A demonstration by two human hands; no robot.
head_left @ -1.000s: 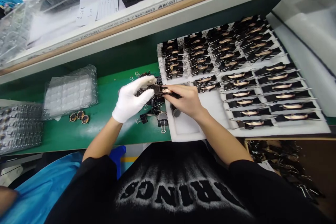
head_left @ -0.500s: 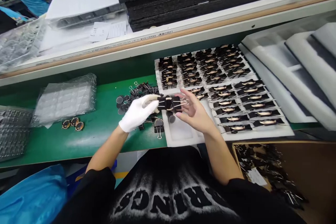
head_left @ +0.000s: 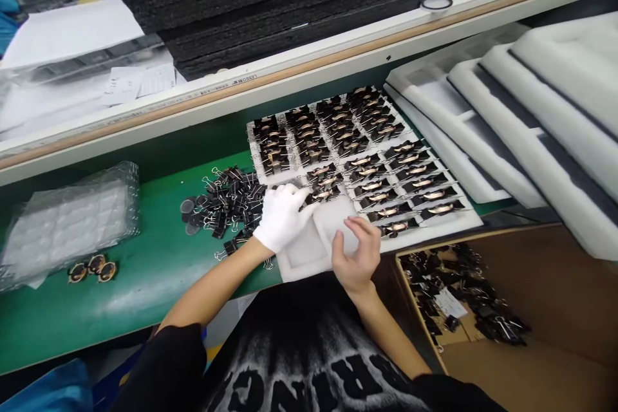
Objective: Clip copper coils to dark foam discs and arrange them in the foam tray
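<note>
My left hand (head_left: 286,215), in a white glove, is bent over the left part of a white foam tray (head_left: 294,267). Its fingers curl down, and a dark piece (head_left: 290,183) shows just past the knuckles; what they grip is mostly hidden. My bare right hand (head_left: 356,254) hovers above the tray's near edge, thumb and fingers apart, holding nothing. Rows of small ring-shaped parts (head_left: 362,161) pinched by black binder clips fill much of the tray. Left of the glove lies a heap of loose black binder clips (head_left: 232,199), with dark round discs (head_left: 189,209) beside it.
Clear plastic trays (head_left: 72,206) and several gold-rimmed round parts (head_left: 96,267) lie on the green table at left. White foam trays (head_left: 506,116) lean at right. A cardboard box (head_left: 521,367) with binder clips is below right. A shelf ledge (head_left: 207,93) bears black foam sheets (head_left: 290,13).
My hands have parted from the clipped part they held together. The left moved onto the tray; the right drew back toward my body, its fingers curling more. The view has shifted right.
</note>
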